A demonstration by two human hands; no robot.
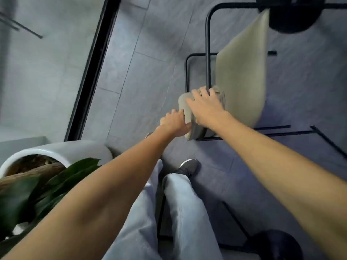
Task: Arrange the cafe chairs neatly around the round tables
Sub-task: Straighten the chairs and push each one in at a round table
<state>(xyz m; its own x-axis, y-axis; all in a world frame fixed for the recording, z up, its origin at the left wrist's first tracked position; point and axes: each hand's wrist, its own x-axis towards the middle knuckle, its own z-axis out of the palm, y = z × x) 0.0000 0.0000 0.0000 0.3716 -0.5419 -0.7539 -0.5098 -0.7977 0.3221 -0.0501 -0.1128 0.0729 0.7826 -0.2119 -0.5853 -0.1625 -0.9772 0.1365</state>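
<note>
The chair [242, 76] is standing on the grey tiled floor [140, 72] right of centre, just beyond the person's feet, with its beige seat stretching away toward the far right. Its padded backrest [185, 104] is facing the person at the near end. A thin black frame [207, 53] is running along the seat's left side and under it.

Both hands are gripping the backrest. The left hand [173, 121] is holding its near-left end, with the fingers curling onto the pad and the thumb pressing against its edge. The right hand [205, 107] is lying over the top, and its fingers [202, 90] are closing over the far edge, right beside the frame's upright tube.

A round black base [289, 19] is sitting at the far right, close to the seat's far end and partly overlapping it in view. A second dark round base [274, 244] is showing at the near right, beneath the right forearm, with thin black bars leading toward it.

On the near left, a white planter [75, 149] with broad green leaves [56, 184] is standing close to the person's left leg, apart from the chair. A black door strip [90, 68] is running diagonally across the left, with glass beyond it. Light trousers [184, 212] and a grey shoe [188, 166] are showing near the chair's back.
</note>
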